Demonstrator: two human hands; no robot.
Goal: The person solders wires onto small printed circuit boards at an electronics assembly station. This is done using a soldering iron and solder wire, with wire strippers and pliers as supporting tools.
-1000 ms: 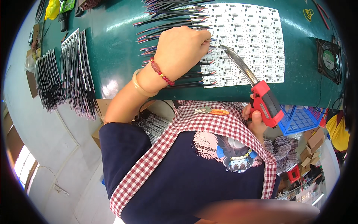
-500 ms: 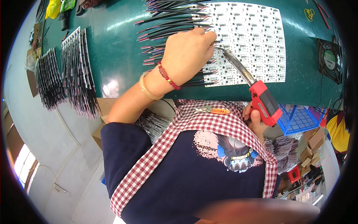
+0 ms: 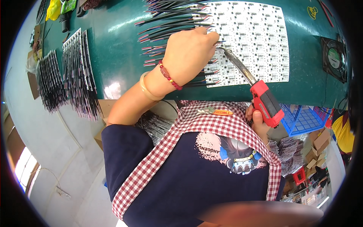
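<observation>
A white sheet of small circuit boards [image 3: 253,45] lies on the green table, black cables [image 3: 159,34] with bared coloured wire ends along its left edge. Over that edge my left hand [image 3: 191,56] is closed in a pinch on a cable, whose held part is mostly hidden under the fingers. My right hand [image 3: 258,120] grips the handle of a red and black soldering gun [image 3: 266,104] at the table's front edge. Its metal tip reaches up and left, close beside my left fingertips at the board; whether it touches a wire I cannot tell.
Bundles of finished-looking wired strips [image 3: 77,64] hang over the table's left edge. A black fan [image 3: 334,59] stands at the right, with a blue crate [image 3: 302,119] below the edge. Yellow rubber bands [image 3: 312,13] lie at the far right.
The soldering gun's handle has shifted very slightly left and up. My left hand keeps its pinch at almost the same place.
</observation>
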